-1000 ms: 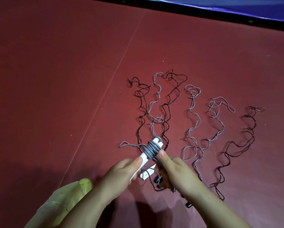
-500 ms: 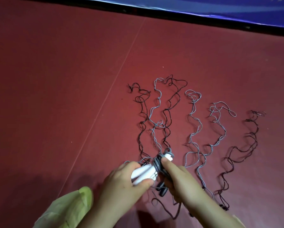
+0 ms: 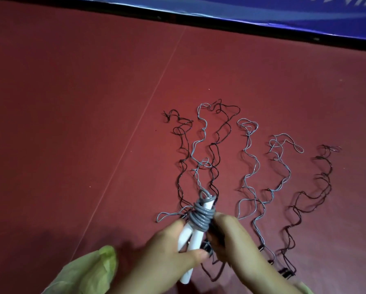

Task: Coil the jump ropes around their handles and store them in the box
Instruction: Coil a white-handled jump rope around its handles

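Observation:
My left hand [image 3: 173, 257] grips a pair of white jump-rope handles [image 3: 196, 236] held side by side. A thick grey rope coil [image 3: 201, 217] is wound around their upper ends. My right hand [image 3: 231, 242] pinches the grey rope right beside the coil. The loose grey rope [image 3: 201, 149] trails off from the coil and lies kinked on the red floor [image 3: 72, 124]. Several other black and grey jump ropes [image 3: 281, 172] lie stretched out in wavy lines ahead and to the right. No box is in view.
A black and blue mat edge [image 3: 262, 28] runs along the far side of the floor. A yellow-green sleeve [image 3: 88, 272] shows at the bottom left. Black handles [image 3: 283, 274] of the other ropes lie near my right forearm.
The handles have tilted from lying nearly level to pointing up and away. My right hand has brought the rope around them and the coil looks thicker. The view has shifted slightly.

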A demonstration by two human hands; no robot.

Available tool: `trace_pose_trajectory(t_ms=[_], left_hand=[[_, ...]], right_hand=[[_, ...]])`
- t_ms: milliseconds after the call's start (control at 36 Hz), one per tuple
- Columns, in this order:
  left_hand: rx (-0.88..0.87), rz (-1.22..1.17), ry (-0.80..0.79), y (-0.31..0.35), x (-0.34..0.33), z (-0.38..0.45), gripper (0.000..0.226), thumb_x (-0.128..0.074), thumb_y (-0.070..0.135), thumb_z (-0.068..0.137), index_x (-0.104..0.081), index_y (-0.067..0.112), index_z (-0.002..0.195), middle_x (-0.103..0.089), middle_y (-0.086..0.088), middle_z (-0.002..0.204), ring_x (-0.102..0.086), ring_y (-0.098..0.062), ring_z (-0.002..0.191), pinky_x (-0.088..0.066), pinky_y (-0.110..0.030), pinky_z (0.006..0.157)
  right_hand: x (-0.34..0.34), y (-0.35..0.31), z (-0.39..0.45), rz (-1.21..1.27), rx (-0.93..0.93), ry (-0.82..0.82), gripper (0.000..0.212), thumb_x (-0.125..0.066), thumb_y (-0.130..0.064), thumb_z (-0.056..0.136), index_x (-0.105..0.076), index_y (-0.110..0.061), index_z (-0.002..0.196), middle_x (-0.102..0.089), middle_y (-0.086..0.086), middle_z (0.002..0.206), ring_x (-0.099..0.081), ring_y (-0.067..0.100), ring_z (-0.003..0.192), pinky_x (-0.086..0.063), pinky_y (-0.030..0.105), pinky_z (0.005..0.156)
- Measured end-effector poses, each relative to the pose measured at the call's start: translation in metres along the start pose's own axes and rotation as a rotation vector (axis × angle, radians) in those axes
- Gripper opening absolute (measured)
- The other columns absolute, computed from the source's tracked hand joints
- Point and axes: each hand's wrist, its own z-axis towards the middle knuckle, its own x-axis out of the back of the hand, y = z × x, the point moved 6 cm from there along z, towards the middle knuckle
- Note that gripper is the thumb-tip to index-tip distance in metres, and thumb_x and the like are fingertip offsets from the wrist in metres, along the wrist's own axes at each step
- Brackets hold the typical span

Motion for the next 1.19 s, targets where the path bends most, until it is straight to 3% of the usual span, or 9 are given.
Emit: trace_pose_trajectory(t_ms=[194, 361, 444, 556, 694, 778, 889, 1056, 1194], left_hand=[[0.101, 0.328, 0.18, -0.01, 0.008, -0.005, 0.027, -0.044, 0.057, 0.054, -0.051, 0.042, 0.075, -0.058, 0.001, 0.064, -0.064, -0.02, 0.07, -0.051, -0.034, 0.065], [0.054, 0.339, 0.111, -0.008, 0.008, -0.001, 0.03, -0.044, 0.062, 0.054, -0.047, 0.035, 0.066, -0.051, 0.008, 0.065, -0.054, -0.008, 0.061, -0.048, -0.029, 0.063], [0.158, 0.073, -0.078, -0.013, 0.001, 0.0, 0.029, -0.056, 0.059, 0.052, -0.057, 0.039, 0.073, -0.057, 0.019, 0.062, -0.052, 0.001, 0.06, -0.046, -0.021, 0.063], [0.294, -0.42, -0.265, -0.014, -0.016, -0.008, 0.041, -0.06, 0.051, 0.071, -0.063, 0.012, 0.085, -0.066, -0.002, 0.068, -0.062, -0.016, 0.06, -0.052, -0.029, 0.06], [0.441, -0.599, -0.241, -0.012, -0.019, -0.012, 0.069, -0.046, 0.073, 0.078, -0.067, 0.007, 0.075, -0.056, -0.011, 0.065, -0.051, -0.022, 0.053, -0.042, -0.024, 0.048], [0.46, -0.563, -0.14, -0.01, -0.017, -0.01, 0.066, -0.034, 0.064, 0.086, -0.067, 0.014, 0.058, -0.054, -0.006, 0.057, -0.046, -0.019, 0.047, -0.035, -0.023, 0.044], [0.439, -0.41, 0.053, -0.016, -0.006, -0.007, 0.056, -0.034, 0.05, 0.097, -0.06, 0.014, 0.064, -0.053, -0.004, 0.053, -0.045, -0.017, 0.043, -0.033, -0.022, 0.043], [0.415, -0.174, 0.17, -0.026, 0.003, -0.003, 0.056, -0.034, 0.055, 0.095, -0.059, 0.013, 0.066, -0.058, -0.004, 0.058, -0.052, -0.02, 0.052, -0.038, -0.027, 0.054], [0.315, 0.169, 0.265, -0.022, 0.014, 0.0, 0.047, -0.034, 0.047, 0.098, -0.064, 0.011, 0.1, -0.065, -0.015, 0.11, -0.058, -0.029, 0.107, -0.036, -0.028, 0.074]], right_hand=[[-0.012, -0.012, -0.01, -0.176, 0.186, -0.094, 0.049, -0.049, -0.066, 0.078, -0.069, -0.02, 0.077, -0.058, -0.007, 0.059, -0.047, 0.0, 0.053, -0.04, 0.018, 0.054], [-0.007, -0.014, -0.011, -0.156, 0.199, -0.017, 0.046, -0.048, -0.037, 0.099, -0.057, -0.03, 0.055, -0.04, -0.016, 0.048, -0.034, 0.0, 0.05, -0.029, 0.016, 0.052], [-0.008, -0.01, -0.008, -0.039, 0.148, -0.079, 0.042, -0.05, -0.046, 0.092, -0.061, -0.023, 0.059, -0.046, -0.013, 0.052, -0.037, 0.003, 0.053, -0.031, 0.02, 0.058], [-0.006, -0.007, -0.009, 0.176, 0.079, -0.09, 0.047, -0.061, -0.05, 0.068, -0.042, -0.008, 0.061, -0.029, 0.005, 0.049, -0.022, 0.013, 0.048, -0.02, 0.022, 0.047], [-0.01, -0.009, -0.009, 0.169, 0.075, -0.158, 0.065, -0.06, -0.064, 0.06, -0.04, -0.002, 0.06, -0.023, 0.016, 0.054, -0.02, 0.019, 0.048, -0.014, 0.028, 0.045], [-0.009, -0.008, -0.008, 0.107, 0.021, -0.185, 0.051, -0.047, -0.065, 0.076, -0.045, -0.019, 0.054, -0.031, 0.003, 0.046, -0.024, 0.015, 0.04, -0.019, 0.022, 0.042], [-0.009, 0.001, -0.003, -0.036, -0.084, -0.182, 0.066, -0.034, -0.066, 0.089, -0.056, -0.006, 0.072, -0.05, 0.005, 0.047, -0.044, 0.015, 0.036, -0.03, 0.021, 0.04], [-0.003, 0.01, -0.001, -0.221, -0.141, -0.097, 0.073, -0.03, -0.062, 0.095, -0.06, -0.001, 0.068, -0.056, 0.008, 0.049, -0.053, 0.019, 0.041, -0.042, 0.023, 0.05], [-0.001, 0.011, -0.002, -0.374, -0.124, -0.019, 0.064, -0.03, -0.052, 0.1, -0.047, -0.011, 0.054, -0.042, -0.002, 0.038, -0.044, 0.014, 0.035, -0.036, 0.02, 0.043]])
